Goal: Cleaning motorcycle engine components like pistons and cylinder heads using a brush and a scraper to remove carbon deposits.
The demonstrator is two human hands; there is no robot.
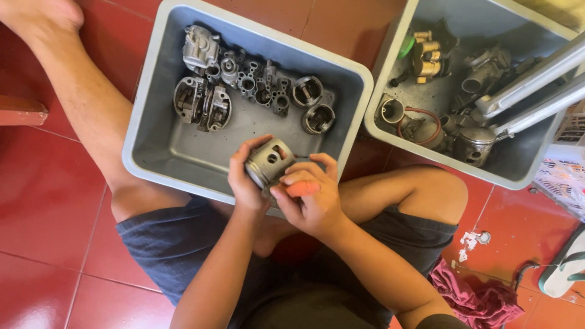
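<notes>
Setting: a glossy red tiled floor (49, 201), on which a person in dark shorts is sitting with knees spread, seen from above.
Near tub: a grey plastic tub (149, 122) is lying between the person's legs, just beyond the hands.
Tub contents: a split metal engine casing (202, 103), a row of small cast metal housings (256, 82) and two loose pistons (312, 105) are resting on its floor, well up toward its far wall.
Second tub: another grey tub (390, 55) is standing to the right, touching or nearly touching the first, and is holding brass-coloured fittings (428, 55), cylindrical metal parts (475, 143) and two long pale bars (536, 91) that are leaning over its rim.
Piston: a grey metal piston (269, 162) is being held above the near edge of the near tub, crown turned to the left, pin hole facing the camera.
Left hand: the left hand (244, 180) is closing around the piston, fingers wrapping its crown end.
Right hand: the right hand (314, 198) is gripping an orange-handled tool (303, 188); its tip is pointing at the piston's skirt, but contact cannot be told.
Floor, right: a crumpled maroon rag (481, 298) is lying beside the right thigh.
</notes>
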